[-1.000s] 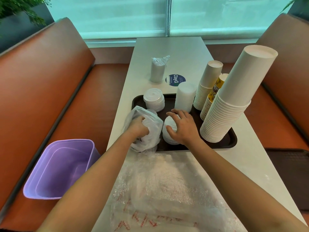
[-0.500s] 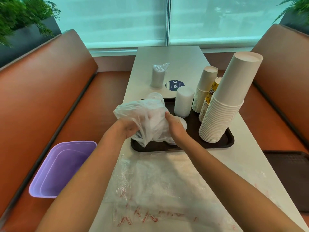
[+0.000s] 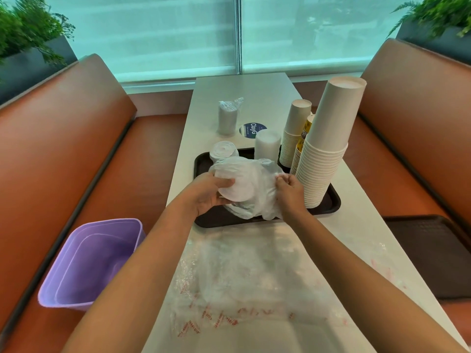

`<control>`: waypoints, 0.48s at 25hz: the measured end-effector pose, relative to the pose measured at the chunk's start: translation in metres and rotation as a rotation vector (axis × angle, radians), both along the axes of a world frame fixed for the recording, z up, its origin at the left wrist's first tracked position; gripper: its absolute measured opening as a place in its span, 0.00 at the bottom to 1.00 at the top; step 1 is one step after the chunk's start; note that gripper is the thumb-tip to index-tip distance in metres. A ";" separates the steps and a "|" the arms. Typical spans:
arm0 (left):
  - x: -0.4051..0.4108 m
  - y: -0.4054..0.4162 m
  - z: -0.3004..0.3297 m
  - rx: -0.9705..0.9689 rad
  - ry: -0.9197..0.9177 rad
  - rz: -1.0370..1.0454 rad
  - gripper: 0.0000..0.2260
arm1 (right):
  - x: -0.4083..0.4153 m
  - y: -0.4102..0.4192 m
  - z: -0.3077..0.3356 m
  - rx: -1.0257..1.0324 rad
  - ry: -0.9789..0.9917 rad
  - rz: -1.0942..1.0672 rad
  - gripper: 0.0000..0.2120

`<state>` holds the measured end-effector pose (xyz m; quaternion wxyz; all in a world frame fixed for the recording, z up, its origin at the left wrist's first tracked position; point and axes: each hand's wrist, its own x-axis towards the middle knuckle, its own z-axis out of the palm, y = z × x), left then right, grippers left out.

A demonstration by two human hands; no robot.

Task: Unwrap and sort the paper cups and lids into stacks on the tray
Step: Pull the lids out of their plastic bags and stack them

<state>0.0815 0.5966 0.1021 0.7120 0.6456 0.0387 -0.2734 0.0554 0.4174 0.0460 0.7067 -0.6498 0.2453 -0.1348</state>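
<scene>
The bench (image 3: 356,200) runs down the middle between two brown seats, with a dark tray (image 3: 331,203) on it. On the tray's right side stands the tallest stack of paper cups (image 3: 328,149), upside down, with a shorter cup stack (image 3: 293,133) behind it and a yellow printed cup stack (image 3: 304,133) wedged between them; its print is too small to read. Farther left on the tray are a tall stack of lids (image 3: 267,146) and a low stack of lids (image 3: 221,152). By the look of it, most of the sorting is done.

Nearer the person, a large flat plastic sheet (image 3: 254,276) lies on the bench with red lettering that cannot be read. A purple tub (image 3: 86,261) sits on the left seat.

Above the tray's near edge, the person holds a wrapped bundle of lids (image 3: 234,188). The left hand (image 3: 206,193) grips the bundle from below, thumb over its round end. The right hand (image 3: 289,189) pinches the loose plastic wrap (image 3: 257,179) in curled fingers, apparently to pull it off. This bundle still needs unwrapping and stacking.

One more wrapped pack (image 3: 227,118) stands untouched on the bench beyond the tray. Beside it, a round blue sticker (image 3: 251,129) reads "ClayG".
</scene>
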 end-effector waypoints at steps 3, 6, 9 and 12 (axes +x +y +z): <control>-0.003 0.001 0.005 0.027 -0.004 -0.051 0.15 | -0.009 -0.019 -0.003 -0.038 0.032 0.005 0.11; -0.002 0.004 0.013 0.022 -0.016 -0.060 0.10 | -0.016 -0.039 -0.008 -0.101 0.131 0.049 0.10; 0.006 0.011 0.020 -0.033 0.001 -0.002 0.10 | -0.020 -0.061 -0.014 -0.096 0.230 0.157 0.08; 0.018 0.009 0.019 -0.124 -0.021 0.174 0.08 | -0.025 -0.076 -0.015 -0.244 0.336 0.405 0.11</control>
